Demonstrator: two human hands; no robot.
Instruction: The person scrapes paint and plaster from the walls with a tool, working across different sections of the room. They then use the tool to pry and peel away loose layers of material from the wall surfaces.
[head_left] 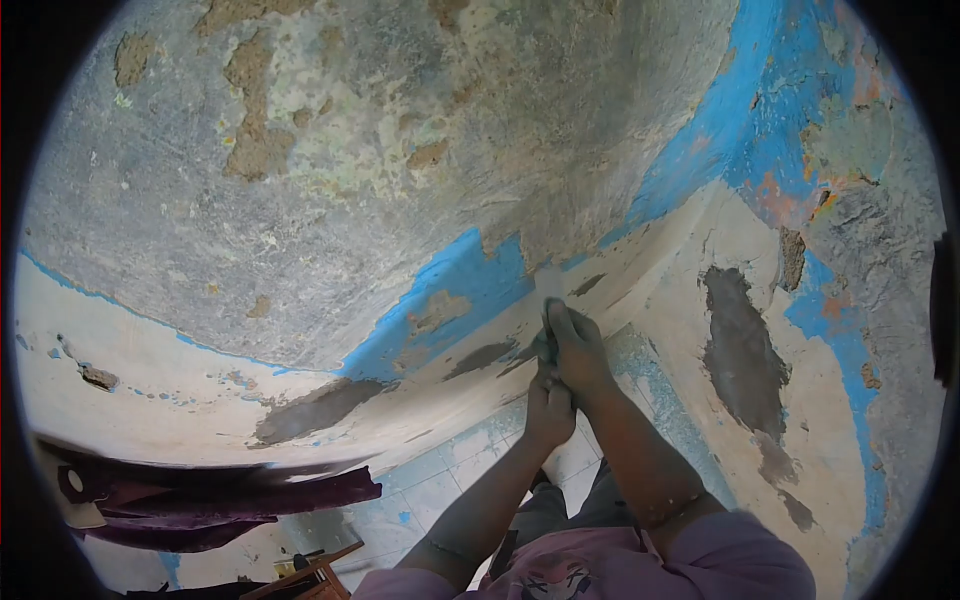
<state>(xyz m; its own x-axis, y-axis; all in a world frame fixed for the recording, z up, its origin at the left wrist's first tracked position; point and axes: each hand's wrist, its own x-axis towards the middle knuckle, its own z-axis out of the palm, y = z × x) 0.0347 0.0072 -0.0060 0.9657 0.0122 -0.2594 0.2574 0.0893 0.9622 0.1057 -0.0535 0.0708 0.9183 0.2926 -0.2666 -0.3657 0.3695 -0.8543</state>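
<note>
A scraper (549, 284) with a flat, pale blade is pressed to the wall, its blade at the edge of a blue paint patch (482, 282). My right hand (578, 352) is closed around the scraper's dark handle, close to the blade. Just below it, my left hand (551, 408) is closed at the handle's lower end, touching the right hand. Most of the handle is hidden by my fingers. Above the blade the wall (400, 170) is bare grey plaster; a cream painted band runs beneath the blue.
To the right, the adjoining wall carries peeling blue paint (775, 95) and a dark grey patch (745, 350). Dark purple cloth (220, 500) hangs at the lower left, near a wooden piece of furniture (312, 578). Paint flakes dot the tiled floor (430, 492).
</note>
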